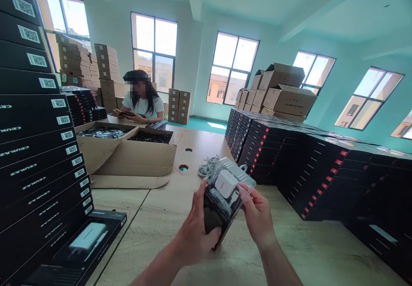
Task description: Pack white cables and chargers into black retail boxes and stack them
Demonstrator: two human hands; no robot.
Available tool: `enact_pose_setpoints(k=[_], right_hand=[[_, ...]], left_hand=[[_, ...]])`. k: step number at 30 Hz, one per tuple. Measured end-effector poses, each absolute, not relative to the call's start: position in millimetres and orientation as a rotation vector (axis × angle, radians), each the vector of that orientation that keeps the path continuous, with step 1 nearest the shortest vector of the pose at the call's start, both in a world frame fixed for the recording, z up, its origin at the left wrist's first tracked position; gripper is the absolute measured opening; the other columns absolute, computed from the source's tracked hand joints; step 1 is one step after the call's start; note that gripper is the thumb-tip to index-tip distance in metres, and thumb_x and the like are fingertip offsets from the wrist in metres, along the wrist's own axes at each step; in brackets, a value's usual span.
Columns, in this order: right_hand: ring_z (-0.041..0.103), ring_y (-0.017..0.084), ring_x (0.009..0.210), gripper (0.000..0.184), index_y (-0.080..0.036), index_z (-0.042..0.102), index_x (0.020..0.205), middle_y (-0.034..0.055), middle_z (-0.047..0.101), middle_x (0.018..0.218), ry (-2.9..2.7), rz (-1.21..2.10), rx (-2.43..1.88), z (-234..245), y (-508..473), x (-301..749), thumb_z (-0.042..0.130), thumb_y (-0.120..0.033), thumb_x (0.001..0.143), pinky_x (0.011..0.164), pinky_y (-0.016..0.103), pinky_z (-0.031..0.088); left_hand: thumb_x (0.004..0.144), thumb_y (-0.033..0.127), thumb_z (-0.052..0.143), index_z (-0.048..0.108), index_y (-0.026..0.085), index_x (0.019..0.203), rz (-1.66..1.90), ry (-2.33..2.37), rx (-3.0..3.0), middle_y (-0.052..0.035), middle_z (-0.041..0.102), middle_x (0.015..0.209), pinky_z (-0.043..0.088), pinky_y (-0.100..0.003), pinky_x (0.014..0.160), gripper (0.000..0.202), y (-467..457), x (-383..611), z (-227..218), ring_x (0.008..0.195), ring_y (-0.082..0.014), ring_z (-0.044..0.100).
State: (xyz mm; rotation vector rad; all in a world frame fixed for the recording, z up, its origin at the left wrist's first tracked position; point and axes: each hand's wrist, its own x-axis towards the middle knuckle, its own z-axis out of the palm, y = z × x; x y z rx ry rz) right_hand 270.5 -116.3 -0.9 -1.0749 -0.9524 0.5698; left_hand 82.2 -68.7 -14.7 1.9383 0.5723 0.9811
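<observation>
black box (pixel 215 214) in left hand (pixel 200 233); right hand (pixel 257 211) grips clear tray (pixel 247 179).

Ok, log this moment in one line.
left hand: holds black box; right hand: touches clear plastic; white charger: between hands; cables: on table

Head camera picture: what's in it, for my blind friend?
A person's left hand holds a black package showing a white block, while the right hand grips its clear plastic, above a table. Black boxes stand stacked on both sides; another person sits beyond.
</observation>
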Motion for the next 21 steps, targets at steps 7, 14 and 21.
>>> enact_pose_setpoints(k=[7,14,21], right_hand=[[0.069,0.027,0.092,0.032,-0.024,0.081,0.099,0.0079,0.078,0.098,-1.055,0.309,-1.197,7,-120,262,0.07,-0.051,0.086,0.084,0.039,0.054],[0.069,0.024,0.082,0.026,-0.025,0.082,0.098,0.0068,0.078,0.092,-1.251,0.227,-1.189,16,-130,248,0.064,-0.042,0.092,0.072,0.034,0.054],[0.068,0.024,0.087,0.026,-0.025,0.076,0.103,0.0072,0.076,0.095,-1.081,0.287,-1.205,7,-123,253,0.067,-0.045,0.09,0.075,0.035,0.055]], left_hand=[[0.079,0.005,0.058,0.009,0.04,0.159,1.165,0.531,2.01,-0.0109,0.04,0.15,0.037,-0.056,0.118,0.1,-49,69,-16,0.139,-0.0297,0.045],[0.082,0.013,0.063,0.001,0.049,0.158,1.427,0.292,2.133,-0.0016,-0.008,0.171,0.032,-0.061,0.12,0.104,-56,56,32,0.156,-0.0366,0.013],[0.079,0.013,0.065,0.057,0.028,0.119,1.078,0.424,2.323,-0.0082,0.021,0.167,0.031,-0.055,0.121,0.043,-46,61,22,0.153,-0.0363,0.025]])
